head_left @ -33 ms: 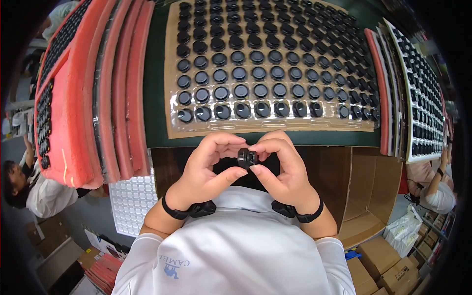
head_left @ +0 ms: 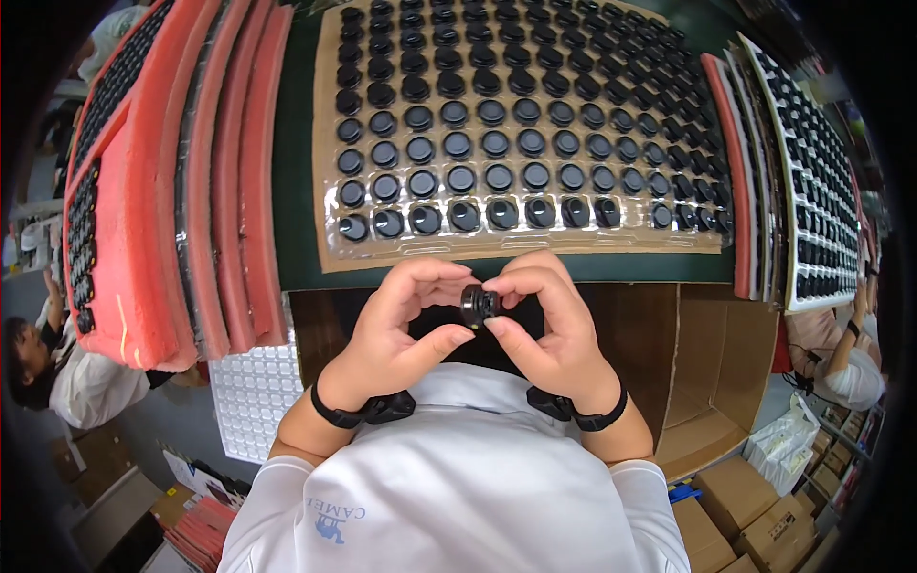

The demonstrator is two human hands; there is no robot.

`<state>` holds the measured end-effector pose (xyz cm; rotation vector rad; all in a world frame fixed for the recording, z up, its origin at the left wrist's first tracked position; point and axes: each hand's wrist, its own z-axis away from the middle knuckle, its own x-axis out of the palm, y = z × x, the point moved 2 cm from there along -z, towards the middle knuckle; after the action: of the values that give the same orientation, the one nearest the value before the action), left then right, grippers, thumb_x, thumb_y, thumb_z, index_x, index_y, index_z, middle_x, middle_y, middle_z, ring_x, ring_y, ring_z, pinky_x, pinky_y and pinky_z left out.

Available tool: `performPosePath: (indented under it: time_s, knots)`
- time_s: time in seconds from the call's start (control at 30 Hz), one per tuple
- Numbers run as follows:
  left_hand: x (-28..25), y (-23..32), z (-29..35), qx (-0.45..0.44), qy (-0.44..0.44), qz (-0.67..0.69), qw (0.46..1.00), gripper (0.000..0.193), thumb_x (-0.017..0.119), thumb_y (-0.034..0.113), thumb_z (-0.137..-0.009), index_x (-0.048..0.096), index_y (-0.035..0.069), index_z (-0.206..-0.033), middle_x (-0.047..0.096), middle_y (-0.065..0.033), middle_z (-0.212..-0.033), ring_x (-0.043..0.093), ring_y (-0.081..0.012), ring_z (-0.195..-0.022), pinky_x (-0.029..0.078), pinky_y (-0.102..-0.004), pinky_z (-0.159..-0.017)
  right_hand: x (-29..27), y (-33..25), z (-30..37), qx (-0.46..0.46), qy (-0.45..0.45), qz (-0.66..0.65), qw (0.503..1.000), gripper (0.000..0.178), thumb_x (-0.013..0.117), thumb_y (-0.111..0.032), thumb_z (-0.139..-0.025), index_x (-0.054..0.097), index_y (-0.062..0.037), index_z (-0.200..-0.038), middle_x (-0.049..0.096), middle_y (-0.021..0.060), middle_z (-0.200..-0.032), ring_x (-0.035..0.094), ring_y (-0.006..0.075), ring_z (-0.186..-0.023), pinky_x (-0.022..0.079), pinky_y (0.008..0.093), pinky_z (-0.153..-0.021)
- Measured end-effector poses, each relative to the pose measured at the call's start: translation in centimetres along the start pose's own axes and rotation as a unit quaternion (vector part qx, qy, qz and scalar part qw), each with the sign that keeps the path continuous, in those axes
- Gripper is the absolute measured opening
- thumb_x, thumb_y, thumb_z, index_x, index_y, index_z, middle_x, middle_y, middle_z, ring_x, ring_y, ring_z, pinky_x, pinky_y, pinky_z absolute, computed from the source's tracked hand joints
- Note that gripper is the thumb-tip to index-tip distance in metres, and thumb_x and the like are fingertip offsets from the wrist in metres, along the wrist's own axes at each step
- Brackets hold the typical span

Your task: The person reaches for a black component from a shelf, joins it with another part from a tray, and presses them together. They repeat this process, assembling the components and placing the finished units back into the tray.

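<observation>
Close in front of my chest, both hands hold a small round black lens-like part (head_left: pixel 478 305), turned on its side with a ribbed or stepped edge. My right hand (head_left: pixel 554 329) pinches it between thumb and forefinger. The thumb and fingertips of my left hand (head_left: pixel 396 320) curl around its other side. Just beyond my fingertips lies a clear plastic tray (head_left: pixel 336 205) on brown cardboard, filled with rows of similar black round parts (head_left: pixel 498 178). One pocket in the nearest row holds no part.
Red foam sheets and trays (head_left: pixel 205 191) stack at the left of the dark green table (head_left: pixel 298 172). A white tray of black parts (head_left: pixel 817 181) leans at the right. Below the table edge is an open cardboard box (head_left: pixel 716 382). People work at both sides.
The tray and table appear slightly farther left in the view. Both hands keep nearly the same hold on the black part.
</observation>
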<state>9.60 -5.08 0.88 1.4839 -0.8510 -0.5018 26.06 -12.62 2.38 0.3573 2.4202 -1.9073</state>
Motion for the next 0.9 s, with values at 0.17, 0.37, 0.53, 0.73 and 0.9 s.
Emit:
performPosePath:
  time_s: [0.17, 0.37, 0.53, 0.73, 0.9]
  knots:
    - [-0.2, 0.2, -0.2, -0.011, 0.032, -0.036, 0.999, 0.037, 0.061, 0.003, -0.083, 0.045, -0.002, -0.116, 0.055, -0.0131, -0.109, 0.057, -0.02, -0.099, 0.045, -0.0333, -0.089, -4.9, 1.0, -0.3, 0.023, 0.124, 0.156, 0.98, 0.023, 0.06, 0.003, -0.076, 0.056, -0.0003, -0.099, 0.052, 0.0063, -0.091, 0.049, 0.0132, -0.077, 0.04, 0.0237, -0.073]
    - [-0.7, 0.4, 0.0, -0.04, 0.011, -0.064, 0.997, 0.028, 0.057, 0.001, -0.084, 0.049, -0.003, -0.111, 0.057, -0.0128, -0.103, 0.058, -0.0199, -0.097, 0.046, -0.0321, -0.088, -11.2, 2.4, 0.2, 0.093, 0.238, 0.289, 0.923, 0.02, 0.06, 0.002, -0.079, 0.057, 0.0002, -0.099, 0.052, 0.0032, -0.086, 0.048, 0.0102, -0.072, 0.04, 0.022, -0.069]
    - [-0.9, 0.6, 0.1, -0.026, 0.03, -0.085, 0.996, 0.023, 0.055, 0.0, -0.085, 0.05, -0.003, -0.107, 0.058, -0.0127, -0.102, 0.059, -0.0186, -0.094, 0.047, -0.0298, -0.084, -12.3, 3.3, 0.2, 0.099, 0.234, 0.311, 0.916, 0.019, 0.061, 0.001, -0.079, 0.057, 0.0003, -0.097, 0.053, 0.005, -0.083, 0.05, 0.012, -0.071, 0.042, 0.0235, -0.066]
    - [-3.1, 1.5, 0.5, 0.019, 0.152, -0.12, 0.981, 0.018, 0.052, -0.001, -0.086, 0.051, -0.003, -0.104, 0.057, -0.0121, -0.101, 0.058, -0.0166, -0.087, 0.047, -0.0276, -0.079, -12.5, 2.7, -0.6, 0.032, 0.197, 0.462, 0.864, 0.019, 0.062, 0.0, -0.076, 0.058, 0.0, -0.095, 0.055, 0.0099, -0.084, 0.054, 0.0211, -0.072, 0.045, 0.0295, -0.065]
    - [-6.4, 2.4, 0.9, 0.073, 0.257, -0.212, 0.94, 0.015, 0.05, -0.002, -0.087, 0.05, -0.002, -0.101, 0.056, -0.011, -0.099, 0.056, -0.0151, -0.084, 0.047, -0.026, -0.076, -12.6, 0.9, -1.7, -0.002, 0.186, 0.495, 0.849, 0.02, 0.062, 0.0, -0.074, 0.058, -0.0003, -0.094, 0.056, 0.0116, -0.085, 0.054, 0.0268, -0.073, 0.045, 0.0326, -0.066]
